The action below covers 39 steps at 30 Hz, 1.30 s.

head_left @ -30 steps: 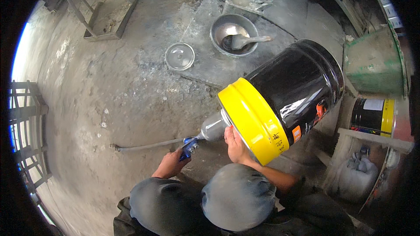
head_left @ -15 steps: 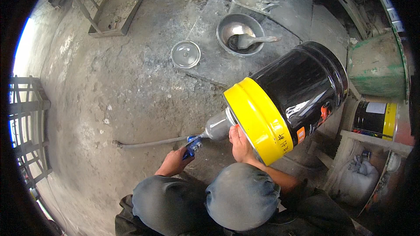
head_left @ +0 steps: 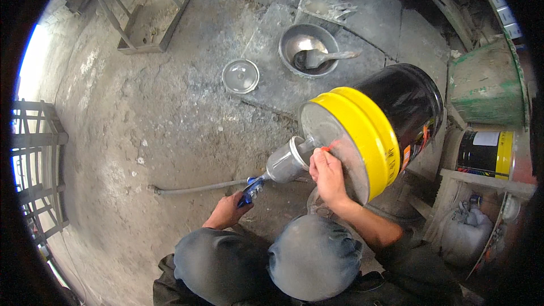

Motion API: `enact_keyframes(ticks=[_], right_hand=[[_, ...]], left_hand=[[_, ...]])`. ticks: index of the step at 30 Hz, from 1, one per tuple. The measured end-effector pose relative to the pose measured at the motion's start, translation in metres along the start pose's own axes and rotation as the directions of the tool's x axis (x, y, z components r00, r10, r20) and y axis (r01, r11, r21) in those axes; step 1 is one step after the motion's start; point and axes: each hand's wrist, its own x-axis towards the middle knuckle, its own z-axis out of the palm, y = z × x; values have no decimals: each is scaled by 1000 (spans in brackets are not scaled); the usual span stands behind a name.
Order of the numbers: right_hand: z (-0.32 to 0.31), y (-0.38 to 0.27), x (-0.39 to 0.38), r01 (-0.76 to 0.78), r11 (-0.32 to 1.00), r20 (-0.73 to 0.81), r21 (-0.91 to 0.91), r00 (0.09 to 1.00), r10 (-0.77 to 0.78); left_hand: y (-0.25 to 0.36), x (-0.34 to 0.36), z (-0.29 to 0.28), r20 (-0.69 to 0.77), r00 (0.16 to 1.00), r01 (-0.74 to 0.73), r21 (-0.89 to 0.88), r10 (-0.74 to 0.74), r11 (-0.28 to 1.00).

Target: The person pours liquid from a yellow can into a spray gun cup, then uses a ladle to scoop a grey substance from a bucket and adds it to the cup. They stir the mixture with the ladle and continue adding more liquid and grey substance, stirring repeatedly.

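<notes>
dusty concrete floor [head_left: 170,136], right hand [head_left: 327,177] flat against tilted pail [head_left: 374,130]

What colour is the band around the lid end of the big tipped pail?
Yellow. The band circles the lid end of the black pail, which shows best in the head view.

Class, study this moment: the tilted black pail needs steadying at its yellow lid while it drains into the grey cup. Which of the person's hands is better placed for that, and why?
The right hand: it already rests on the yellow lid of the black pail, beside the spout. The left hand is lower, gripping the blue handle below the grey cup.
</notes>
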Motion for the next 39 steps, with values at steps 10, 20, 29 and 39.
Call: enact_keyframes(ticks=[10, 20, 29, 39], right_hand=[[-84, -148, 11, -86, 963, 24, 255, 996, 83], [-253, -241, 39, 194, 976, -248, -94, 945, -212], [-458, -237, 121, 31, 950, -492, -310, 850, -188], [-543, -206, 152, 135, 612, -450, -779, 558, -697]], left_hand=[[-24, -14, -15, -99, 993, 45, -137, -59, 989], [-33, -37, -44, -198, 956, 5, -724, -214, 690], [-48, -34, -36, -324, 930, -107, -693, -176, 713], [-60, -30, -32, -359, 918, -47, -522, -169, 852]])
